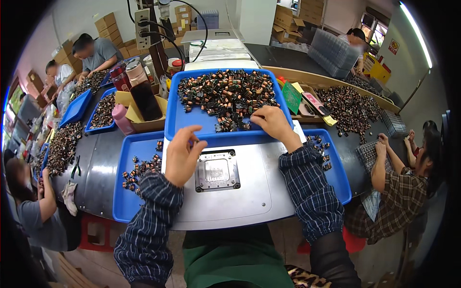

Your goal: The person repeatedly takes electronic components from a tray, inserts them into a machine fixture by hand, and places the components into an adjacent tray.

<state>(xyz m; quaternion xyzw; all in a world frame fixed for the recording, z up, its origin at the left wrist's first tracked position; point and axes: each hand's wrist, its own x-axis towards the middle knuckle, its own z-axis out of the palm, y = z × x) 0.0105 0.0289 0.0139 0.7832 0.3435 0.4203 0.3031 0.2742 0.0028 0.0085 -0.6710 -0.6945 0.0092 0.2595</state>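
Note:
In front of me a blue tray holds a heap of small copper-wound coils with black parts. My right hand is over the tray's near right part, its thumb and fingers closed in a pinch beside the coils; what they hold, if anything, is hidden. Left of the metal fixture plate, my left hand is raised near the tray's front edge, thumb and index finger apart, with no part plainly visible between them. The fixture plate sits recessed in a pale metal machine top.
Blue trays with loose coils flank the machine on the left and right. A cardboard box with bottles and a phone stands behind left. More coil heaps cover the dark table. Several people work around it. Pliers lie left.

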